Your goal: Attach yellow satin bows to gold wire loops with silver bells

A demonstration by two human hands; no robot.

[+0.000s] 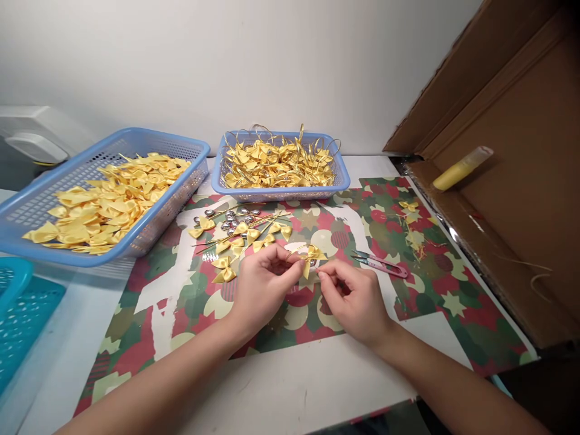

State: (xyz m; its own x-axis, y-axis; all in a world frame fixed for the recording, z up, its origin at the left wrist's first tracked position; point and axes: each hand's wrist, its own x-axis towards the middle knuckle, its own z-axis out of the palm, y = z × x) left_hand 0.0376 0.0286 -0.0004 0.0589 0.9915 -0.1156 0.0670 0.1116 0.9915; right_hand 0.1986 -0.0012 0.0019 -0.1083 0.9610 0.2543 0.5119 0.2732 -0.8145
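Note:
My left hand (265, 281) pinches a yellow satin bow (312, 254) between thumb and forefinger, with thin gold cord at the fingertips. Just to the right of the bow, my right hand (356, 296) is closed in a pinch; whatever lies between its fingertips is too small to make out. Beyond my left hand lie several loose bows (247, 232), gold cords (215, 241) and a cluster of small silver bells or beads (231, 220). Pink-handled thread snips (383, 264) rest to the right of my right hand.
A blue basket (170, 139) of plain bows stands at left, and another blue basket (281, 194) at the back holds bows with gold cords. Teal basket (27, 326) at lower left. Patterned paper (290, 326) covers the table. Cardboard (507, 121) walls the right side, near a yellow tube (460, 169).

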